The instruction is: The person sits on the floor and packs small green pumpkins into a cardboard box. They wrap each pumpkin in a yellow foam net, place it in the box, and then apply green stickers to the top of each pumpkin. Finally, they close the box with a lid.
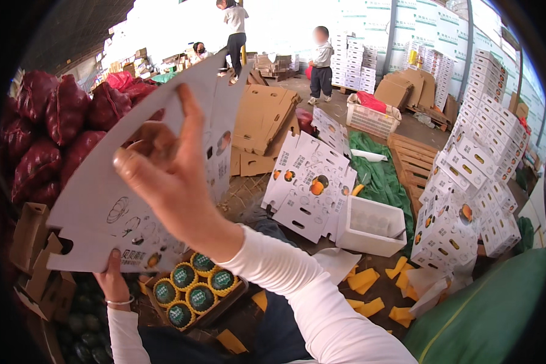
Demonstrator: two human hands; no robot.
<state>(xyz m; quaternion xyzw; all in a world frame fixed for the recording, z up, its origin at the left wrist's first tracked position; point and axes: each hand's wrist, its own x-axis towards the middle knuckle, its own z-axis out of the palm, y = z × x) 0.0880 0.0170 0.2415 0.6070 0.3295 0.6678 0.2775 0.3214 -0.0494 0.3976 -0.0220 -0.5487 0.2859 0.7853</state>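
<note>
A white printed cardboard carton blank [91,204] with squash pictures stands tilted before me. My left hand [113,277] pinches its lower edge, thumb on the near face. Against the upper part lies my right hand [177,177], thumb and index finger spread apart. Its other fingers curl at an opening in the board, partly hidden; whether they grip it is unclear. Below the blank is an open carton [218,314] with several dark green squashes [201,298], each bearing a green label and sitting in a yellow foam net.
Red mesh sacks [41,168] are piled at left, above loose dark squashes [84,336]. White carton blanks [309,191], a foam box [371,232] and yellow foam pieces [364,282] lie to the right. Stacked cartons [473,182] rise beyond. A small person [321,63] stands farther back.
</note>
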